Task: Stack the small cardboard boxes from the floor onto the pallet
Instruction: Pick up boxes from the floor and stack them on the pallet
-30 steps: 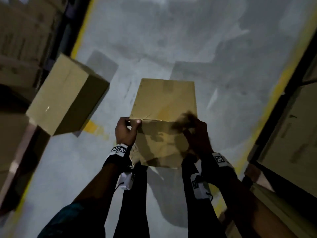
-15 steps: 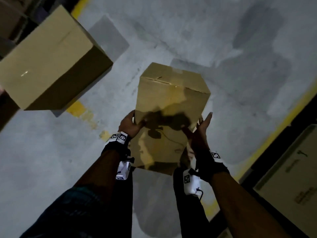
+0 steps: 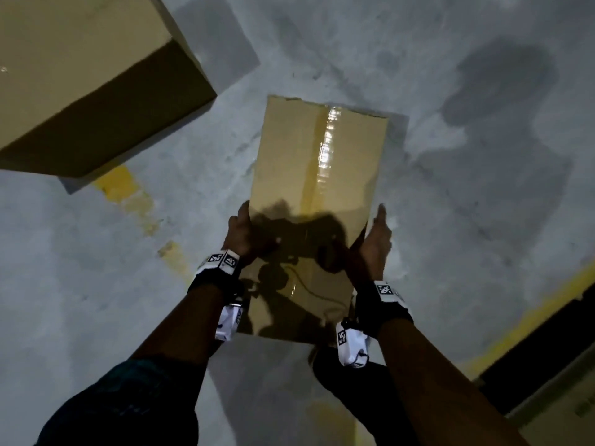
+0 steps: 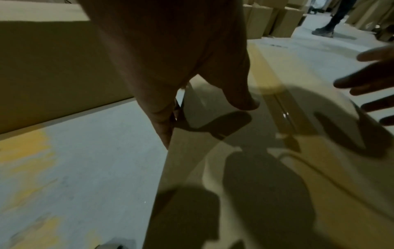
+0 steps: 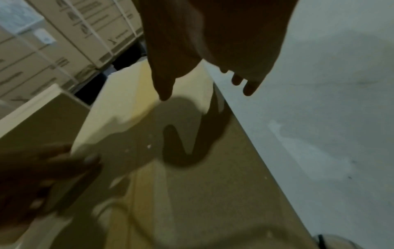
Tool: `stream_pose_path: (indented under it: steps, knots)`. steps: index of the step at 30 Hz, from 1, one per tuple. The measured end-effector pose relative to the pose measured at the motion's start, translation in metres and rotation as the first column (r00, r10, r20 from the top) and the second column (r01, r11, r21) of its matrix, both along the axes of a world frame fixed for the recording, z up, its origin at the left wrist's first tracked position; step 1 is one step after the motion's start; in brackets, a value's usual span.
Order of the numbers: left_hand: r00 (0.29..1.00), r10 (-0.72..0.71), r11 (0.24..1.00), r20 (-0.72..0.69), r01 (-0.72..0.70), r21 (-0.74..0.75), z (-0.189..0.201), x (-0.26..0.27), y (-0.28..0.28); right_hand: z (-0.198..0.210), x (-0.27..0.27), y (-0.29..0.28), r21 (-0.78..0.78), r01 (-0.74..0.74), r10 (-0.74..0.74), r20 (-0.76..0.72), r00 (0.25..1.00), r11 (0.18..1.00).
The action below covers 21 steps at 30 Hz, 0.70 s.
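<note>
The small cardboard box (image 3: 315, 162) lies flat in front of me with its taped seam up, low over the grey floor; I cannot tell whether it touches the floor. My left hand (image 3: 243, 233) holds its left edge. In the left wrist view the thumb (image 4: 245, 101) presses on the box top (image 4: 234, 168) and the fingers run down the side. My right hand (image 3: 375, 243) is at the right edge with straight fingers. In the right wrist view those fingers (image 5: 249, 87) reach past the box (image 5: 181, 193) over the floor. No pallet is in view.
A larger cardboard box (image 3: 80, 75) stands on the floor at the upper left. A yellow floor line (image 3: 531, 313) and a dark gap run along the lower right. Stacked cartons (image 5: 74, 33) stand beyond the box. Another person's legs (image 4: 332, 20) are far off.
The box has turned from standing tilted between my hands to lying flat with the taped face up, and it is lower. My right hand has moved from the box's face to its right edge.
</note>
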<state>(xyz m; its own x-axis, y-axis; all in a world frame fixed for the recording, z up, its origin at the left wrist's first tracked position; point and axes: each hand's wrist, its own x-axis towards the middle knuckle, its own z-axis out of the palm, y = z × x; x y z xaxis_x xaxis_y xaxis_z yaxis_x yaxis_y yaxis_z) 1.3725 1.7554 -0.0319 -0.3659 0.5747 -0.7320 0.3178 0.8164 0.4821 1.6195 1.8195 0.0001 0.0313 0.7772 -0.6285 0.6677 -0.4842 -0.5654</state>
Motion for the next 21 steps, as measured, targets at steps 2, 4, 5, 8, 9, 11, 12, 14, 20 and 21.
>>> stream_pose_path:
  steps: [2, 4, 5, 8, 9, 11, 12, 14, 20, 21]
  knots:
    - [1.000, -0.014, 0.999, 0.012, 0.013, 0.036, -0.007, 0.001, -0.010, -0.013, 0.001, -0.001, -0.005, 0.034, -0.034, -0.090, 0.995, 0.999]
    - [0.999, 0.014, 0.997, 0.036, -0.016, 0.070, -0.006, 0.006, -0.011, -0.022, 0.003, -0.005, -0.070, -0.022, 0.010, -0.174, 0.985, 0.997]
    - [0.999, 0.028, 0.995, 0.045, -0.033, 0.093, -0.006, 0.008, -0.012, -0.024, 0.004, -0.005, -0.086, -0.054, 0.037, -0.199, 0.979, 0.995]
    - [0.995, 0.051, 0.984, 0.082, -0.064, 0.166, 0.008, 0.011, -0.011, -0.009, 0.006, -0.006, -0.063, -0.054, 0.036, -0.254, 0.966, 0.997]
    - [0.996, 0.047, 0.977, 0.079, -0.062, 0.205, 0.019, 0.010, -0.012, 0.003, 0.008, -0.008, -0.048, -0.054, 0.040, -0.256, 0.966, 0.997]
    - [0.998, 0.029, 0.959, 0.054, -0.043, 0.280, 0.049, 0.009, -0.017, 0.038, 0.007, -0.012, -0.005, -0.055, 0.052, -0.261, 0.964, 0.998]
    - [0.998, 0.021, 0.951, 0.058, -0.038, 0.306, 0.064, 0.009, -0.019, 0.057, 0.006, -0.013, 0.010, -0.050, 0.051, -0.268, 0.962, 0.999]
    - [0.995, 0.024, 0.938, 0.095, -0.055, 0.342, 0.100, 0.007, -0.026, 0.101, 0.003, -0.019, 0.058, -0.053, 0.067, -0.277, 0.959, 0.997]
    - [0.978, 0.109, 0.909, 0.176, -0.170, 0.381, 0.231, -0.007, -0.055, 0.234, -0.006, -0.038, 0.180, -0.115, 0.155, -0.223, 0.962, 0.977]
    - [0.978, 0.122, 0.898, 0.170, -0.182, 0.400, 0.259, -0.009, -0.060, 0.259, -0.008, -0.041, 0.196, -0.125, 0.169, -0.228, 0.959, 0.973]
